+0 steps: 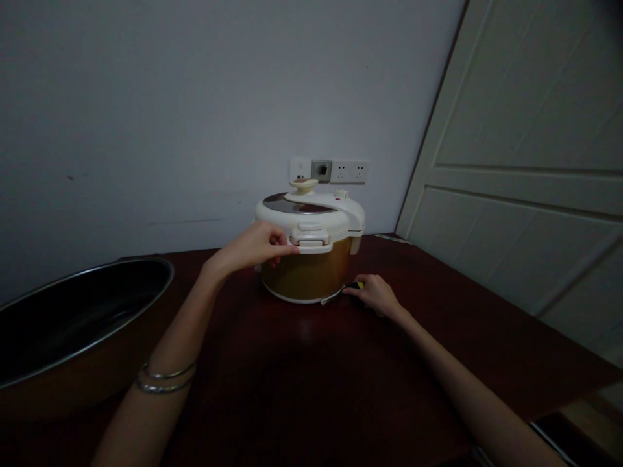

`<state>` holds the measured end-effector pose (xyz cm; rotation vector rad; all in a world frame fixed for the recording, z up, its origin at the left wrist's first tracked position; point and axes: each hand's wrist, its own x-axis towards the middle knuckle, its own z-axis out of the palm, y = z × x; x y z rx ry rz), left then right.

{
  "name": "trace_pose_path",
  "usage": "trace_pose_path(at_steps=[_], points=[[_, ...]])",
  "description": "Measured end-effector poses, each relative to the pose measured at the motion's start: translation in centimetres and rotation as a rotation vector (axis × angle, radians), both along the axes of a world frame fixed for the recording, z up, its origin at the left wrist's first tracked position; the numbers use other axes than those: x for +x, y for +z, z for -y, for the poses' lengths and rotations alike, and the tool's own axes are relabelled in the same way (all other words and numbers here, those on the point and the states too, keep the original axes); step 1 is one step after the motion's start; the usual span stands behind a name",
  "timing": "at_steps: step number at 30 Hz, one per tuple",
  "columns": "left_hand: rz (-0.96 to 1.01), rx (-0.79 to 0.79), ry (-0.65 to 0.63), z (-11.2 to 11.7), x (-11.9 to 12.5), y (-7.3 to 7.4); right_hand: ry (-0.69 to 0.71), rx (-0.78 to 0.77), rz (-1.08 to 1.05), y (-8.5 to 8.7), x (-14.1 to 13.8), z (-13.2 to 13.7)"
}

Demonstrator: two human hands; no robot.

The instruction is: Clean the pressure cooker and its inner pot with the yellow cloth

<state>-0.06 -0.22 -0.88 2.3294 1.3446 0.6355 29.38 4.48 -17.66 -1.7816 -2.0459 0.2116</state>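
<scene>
A white and gold electric pressure cooker (311, 272) stands on the dark red table (302, 363), its lid (321, 217) on. My left hand (272, 243) is at the cooker's front side handle (311, 247), with the thumb along its left end and the other fingers curled. Low at the cooker's right, my right hand (374, 293) is closed around a hand tool (348, 287) with a black and yellow grip. The tool's thin silvery end points left, close to the cooker's base rim; whether it touches cannot be made out. Its exact kind is unclear.
On the left stands a large dark pan (87, 318) with a metal rim, beside my left forearm. Wall sockets (349, 172) are behind the cooker. A pale panelled door (525, 162) rises along the right side. A thin light strip (393, 239) lies at the table's back edge.
</scene>
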Motion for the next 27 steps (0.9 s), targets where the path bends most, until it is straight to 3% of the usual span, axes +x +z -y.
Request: trace_pose_path(at_steps=[2, 4, 7, 9, 13, 18, 21, 24, 27], points=[[0.001, -0.004, 0.003, 0.0, 0.0, 0.0, -0.055, 0.024, -0.019, -0.1, 1.7, -0.7], [0.006, -0.008, 0.004, 0.0, -0.1, -0.1, 0.045, 0.020, -0.085, -0.1, 2.4, -0.8], [0.012, -0.009, -0.003, -0.3, -0.2, -0.2, 0.334, 0.015, -0.129, 0.1, 0.5, 0.4], [0.009, -0.002, -0.004, -0.4, -0.3, -0.3, 0.404, 0.072, -0.044, 0.2, -2.0, 1.7], [0.005, -0.004, -0.002, -0.6, -0.4, -0.4, 0.281, 0.186, 0.155, 0.8, -4.4, 2.7], [0.013, -0.019, 0.004, -0.5, -0.3, -0.4, 0.145, 0.203, 0.186, 0.6, 0.3, 0.2], [0.012, -0.019, 0.005, -0.6, -0.4, -0.4, 0.164, 0.170, 0.072, 0.1, 1.8, -0.4], [0.004, -0.014, 0.000, -0.6, -0.4, -0.4, 0.301, 0.160, 0.026, 0.1, -0.3, 0.8], [0.002, -0.002, -0.014, -0.6, -0.5, -0.4, 0.346, 0.194, 0.197, 0.5, -3.5, 2.5]])
